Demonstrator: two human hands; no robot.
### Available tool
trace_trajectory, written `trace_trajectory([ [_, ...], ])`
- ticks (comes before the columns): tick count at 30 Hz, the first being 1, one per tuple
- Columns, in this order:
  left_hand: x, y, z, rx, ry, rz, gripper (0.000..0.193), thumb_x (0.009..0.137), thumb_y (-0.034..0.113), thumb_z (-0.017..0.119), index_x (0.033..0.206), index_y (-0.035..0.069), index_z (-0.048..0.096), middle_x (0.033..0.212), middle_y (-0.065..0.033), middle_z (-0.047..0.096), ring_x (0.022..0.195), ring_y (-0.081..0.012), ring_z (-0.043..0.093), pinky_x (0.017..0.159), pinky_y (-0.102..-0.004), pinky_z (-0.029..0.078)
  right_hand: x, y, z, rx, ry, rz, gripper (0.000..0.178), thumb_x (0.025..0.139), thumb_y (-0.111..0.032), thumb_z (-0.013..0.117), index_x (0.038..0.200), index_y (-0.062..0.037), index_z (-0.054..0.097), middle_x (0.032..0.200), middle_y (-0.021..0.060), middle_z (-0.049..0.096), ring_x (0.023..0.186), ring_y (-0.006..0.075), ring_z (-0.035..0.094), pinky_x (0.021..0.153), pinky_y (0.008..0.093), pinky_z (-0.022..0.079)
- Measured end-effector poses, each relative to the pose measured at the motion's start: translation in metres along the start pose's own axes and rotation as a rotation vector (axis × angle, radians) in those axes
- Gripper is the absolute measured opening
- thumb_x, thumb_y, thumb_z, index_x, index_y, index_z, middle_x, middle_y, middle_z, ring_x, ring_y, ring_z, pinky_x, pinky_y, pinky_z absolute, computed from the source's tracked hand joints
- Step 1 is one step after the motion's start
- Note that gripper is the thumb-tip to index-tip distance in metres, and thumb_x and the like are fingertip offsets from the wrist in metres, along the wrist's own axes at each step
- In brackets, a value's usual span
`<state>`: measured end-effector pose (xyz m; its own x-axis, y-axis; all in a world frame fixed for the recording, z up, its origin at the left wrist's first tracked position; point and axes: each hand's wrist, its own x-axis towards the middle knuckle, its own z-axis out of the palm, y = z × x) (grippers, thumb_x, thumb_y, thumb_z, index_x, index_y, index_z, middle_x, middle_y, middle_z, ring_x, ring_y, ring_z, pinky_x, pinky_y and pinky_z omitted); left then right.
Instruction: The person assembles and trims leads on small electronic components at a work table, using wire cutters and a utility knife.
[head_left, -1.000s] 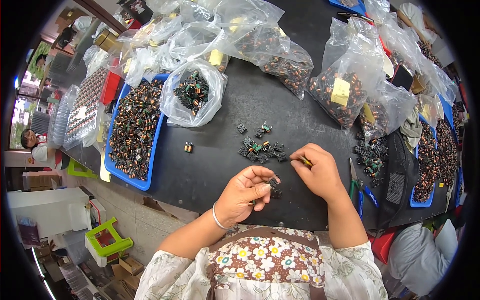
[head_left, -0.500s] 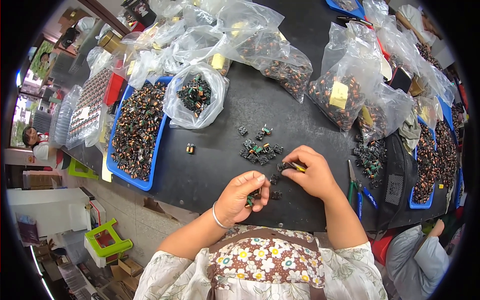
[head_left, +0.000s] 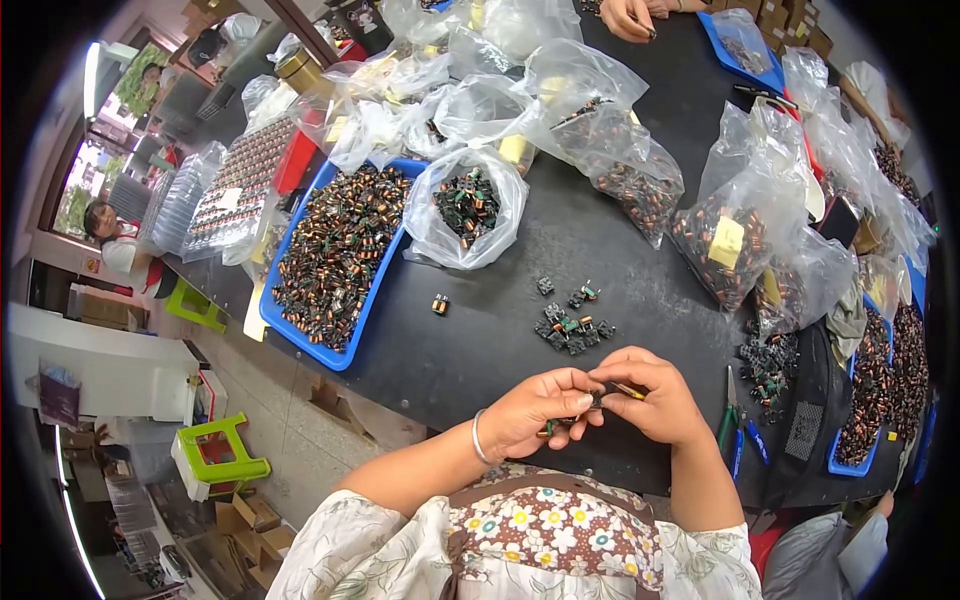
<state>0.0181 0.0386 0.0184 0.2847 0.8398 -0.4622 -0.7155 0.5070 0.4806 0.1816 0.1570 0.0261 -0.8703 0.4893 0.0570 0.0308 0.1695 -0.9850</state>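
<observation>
My left hand (head_left: 535, 408) is closed around small coil components (head_left: 547, 428), one with a green edge showing below the fingers. My right hand (head_left: 660, 395) is closed too, with a slim yellow tool (head_left: 628, 391) in its grip; the tool's kind is hidden. Both hands' fingertips meet at a small black part (head_left: 598, 399), mostly covered by the fingers. Just beyond them on the dark table lies a small pile of black parts and green-edged coils (head_left: 570, 330). A single copper coil (head_left: 440, 304) sits apart to the left.
At left stand a blue tray (head_left: 268, 310) of copper coils and an open plastic bag (head_left: 512, 215) of parts. Filled bags (head_left: 715, 245) line the back and right. Green-handled snips (head_left: 729, 420) and a blue-handled tool (head_left: 755, 440) lie right. Another person's hand (head_left: 630, 18) is across the table.
My hands have come together, the right one bringing its black part to the left hand's fingertips. The whole view has shifted, and another person's hand now shows at the top.
</observation>
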Motion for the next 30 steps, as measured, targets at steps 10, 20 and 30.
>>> trace_trajectory([
  [10, 0.006, -0.003, -0.001, 0.181, 0.148, 0.181, 0.02, 0.088, 0.013, 0.055, 0.107, 0.008, 0.051, 0.085, -0.0036, 0.058, 0.059, -0.0058, 0.051, 0.042, -0.0154, 0.037, 0.005, -0.002, 0.014, 0.086, -0.014, 0.219, 0.041, 0.071, 0.003, 0.067, 0.109, -0.0003, 0.053, 0.092, 0.0026, 0.055, 0.07, 0.0049, 0.051, 0.06, 0.0181, 0.042],
  [20, -0.009, 0.023, -0.006, 0.183, 0.235, 0.232, 0.018, 0.09, 0.014, 0.052, 0.106, 0.006, 0.054, 0.079, -0.0049, 0.058, 0.055, -0.0071, 0.049, 0.04, -0.0159, 0.033, 0.004, 0.008, 0.009, -0.33, 0.341, 0.095, 0.023, 0.072, 0.002, 0.061, 0.095, 0.0007, 0.059, 0.085, 0.0076, 0.057, 0.075, 0.0146, 0.056, 0.066, 0.0234, 0.044],
  [30, -0.013, 0.042, -0.028, 0.212, 0.326, 0.424, 0.012, 0.09, 0.014, 0.051, 0.096, 0.005, 0.055, 0.073, -0.0044, 0.057, 0.052, -0.0079, 0.048, 0.04, -0.0176, 0.033, 0.028, -0.001, -0.023, -0.408, 0.385, -0.055, 0.038, 0.073, -0.006, 0.065, 0.109, -0.001, 0.055, 0.11, 0.0111, 0.056, 0.102, 0.0211, 0.054, 0.089, 0.0292, 0.04],
])
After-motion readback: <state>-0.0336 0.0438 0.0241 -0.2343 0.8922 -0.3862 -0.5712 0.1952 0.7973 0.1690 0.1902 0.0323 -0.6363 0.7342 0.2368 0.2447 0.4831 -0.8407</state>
